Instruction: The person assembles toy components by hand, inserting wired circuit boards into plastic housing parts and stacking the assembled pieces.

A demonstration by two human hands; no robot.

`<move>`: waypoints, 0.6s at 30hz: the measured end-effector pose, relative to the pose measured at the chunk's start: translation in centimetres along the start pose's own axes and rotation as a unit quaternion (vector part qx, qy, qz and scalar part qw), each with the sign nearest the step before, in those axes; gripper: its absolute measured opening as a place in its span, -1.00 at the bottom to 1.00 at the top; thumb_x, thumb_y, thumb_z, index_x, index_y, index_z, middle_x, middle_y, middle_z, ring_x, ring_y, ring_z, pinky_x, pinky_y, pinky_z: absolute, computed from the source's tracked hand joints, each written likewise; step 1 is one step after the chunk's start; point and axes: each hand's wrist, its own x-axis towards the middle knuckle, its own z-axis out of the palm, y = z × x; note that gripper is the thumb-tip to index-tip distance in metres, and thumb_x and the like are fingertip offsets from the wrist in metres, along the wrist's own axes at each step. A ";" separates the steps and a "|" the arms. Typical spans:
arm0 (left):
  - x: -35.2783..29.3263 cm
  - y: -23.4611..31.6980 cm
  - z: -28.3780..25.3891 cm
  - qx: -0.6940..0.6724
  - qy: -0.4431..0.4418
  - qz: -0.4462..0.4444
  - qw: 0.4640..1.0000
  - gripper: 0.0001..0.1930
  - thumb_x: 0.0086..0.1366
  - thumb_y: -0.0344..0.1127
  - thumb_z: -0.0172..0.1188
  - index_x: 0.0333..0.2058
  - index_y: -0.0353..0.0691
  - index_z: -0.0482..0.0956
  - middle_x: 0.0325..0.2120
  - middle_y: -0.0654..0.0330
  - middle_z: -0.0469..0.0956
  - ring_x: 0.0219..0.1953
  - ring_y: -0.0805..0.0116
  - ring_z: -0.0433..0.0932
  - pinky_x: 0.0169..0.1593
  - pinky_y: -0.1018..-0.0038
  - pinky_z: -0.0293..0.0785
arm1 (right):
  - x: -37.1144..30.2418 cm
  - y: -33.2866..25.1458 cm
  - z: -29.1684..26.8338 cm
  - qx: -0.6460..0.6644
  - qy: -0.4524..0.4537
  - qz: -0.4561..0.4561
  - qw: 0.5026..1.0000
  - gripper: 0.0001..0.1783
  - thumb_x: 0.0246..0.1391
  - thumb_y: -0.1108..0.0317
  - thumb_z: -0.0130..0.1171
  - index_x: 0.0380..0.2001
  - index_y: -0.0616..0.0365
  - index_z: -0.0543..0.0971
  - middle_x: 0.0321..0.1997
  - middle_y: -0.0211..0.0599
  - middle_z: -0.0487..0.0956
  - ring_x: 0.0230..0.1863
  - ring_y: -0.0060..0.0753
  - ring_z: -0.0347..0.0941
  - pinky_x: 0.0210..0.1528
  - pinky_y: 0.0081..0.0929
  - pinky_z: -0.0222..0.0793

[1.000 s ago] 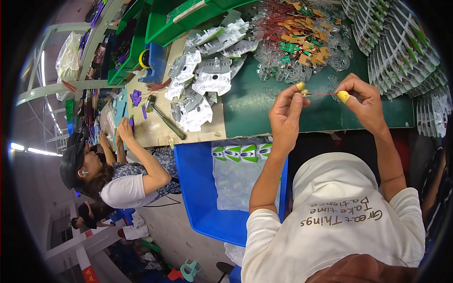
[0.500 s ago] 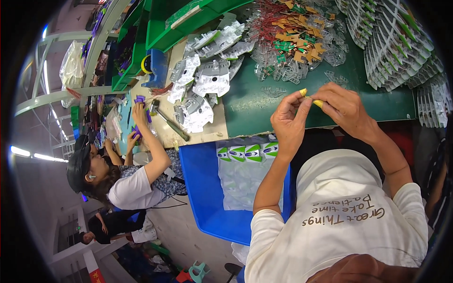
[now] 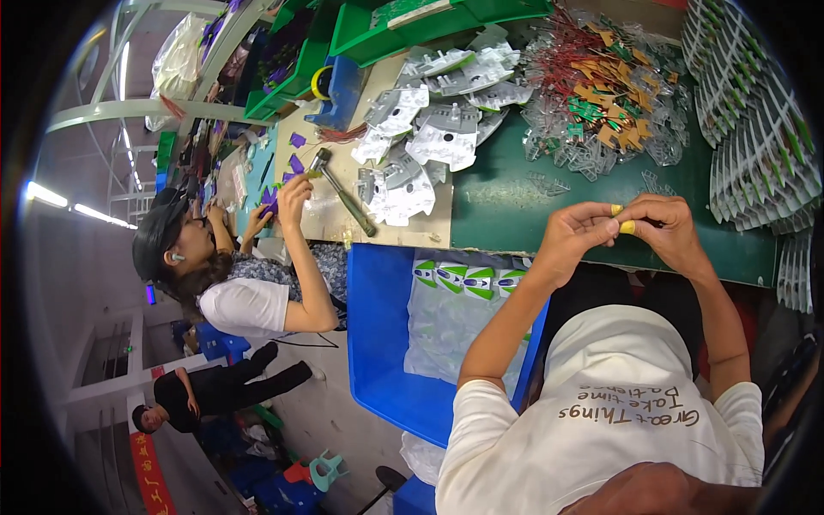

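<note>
My left hand [image 3: 573, 238] and my right hand [image 3: 668, 232] meet above the near edge of the green work surface [image 3: 506, 216]. Both are closed in a pinch, with the fingertips almost touching. Yellow tape [image 3: 627, 227] wraps some of the fingertips. Whatever sits between them is hidden or too small to name. Just beyond lies a pile of clear plastic pieces [image 3: 562, 153] mixed with red wires [image 3: 562, 64], orange pieces [image 3: 631, 133] and small green boards. To the left are several white and grey moulded shells [image 3: 442, 137].
Stacked curved panels [image 3: 755, 129] stand at the right. A blue bin [image 3: 378, 343] with bagged green-and-white parts sits left of my lap. A hammer [image 3: 348, 197] lies on the pale board. Green trays [image 3: 386, 34] line the back. A co-worker [image 3: 249, 283] handles purple pieces at the left.
The view has shifted, so the table appears farther right and lower. My hands remain pinched together, with the fingertips closer. The co-worker's near hand has moved toward the hammer.
</note>
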 end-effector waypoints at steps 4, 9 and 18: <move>1.9 3.1 -0.2 -0.093 -0.086 -0.156 0.980 -0.65 0.24 -0.40 0.31 -0.02 -0.28 0.47 -0.40 0.23 0.58 -0.42 0.50 0.56 -0.31 0.58 0.52 | 1.2 0.4 -0.7 0.061 -0.064 0.038 0.995 -0.90 0.07 0.55 0.22 -0.30 0.30 0.61 -0.31 -0.31 0.59 -0.34 -0.57 0.48 -0.33 -0.63 0.35; 7.6 9.7 -3.5 0.475 0.066 0.268 0.836 -0.65 0.04 -0.32 0.42 -0.18 -0.27 0.60 -0.40 0.12 0.62 -0.33 0.27 0.60 -0.24 0.36 0.50 | 0.5 0.8 -0.8 0.122 0.044 0.145 0.981 -0.92 0.22 0.51 0.08 -0.21 0.22 0.48 -0.31 -0.54 0.45 -0.33 -0.74 0.36 -0.30 -0.72 0.28; 19.4 15.8 -10.7 0.789 0.256 0.235 0.507 -0.74 -0.03 -0.46 0.18 -0.30 -0.16 0.67 -0.25 0.04 0.62 -0.04 0.04 0.50 0.08 0.00 0.24 | -2.5 0.4 -0.7 0.129 0.078 0.164 0.975 -0.94 0.19 0.52 0.06 -0.26 0.21 0.48 -0.37 -0.59 0.38 -0.41 -0.83 0.21 -0.40 -0.78 0.10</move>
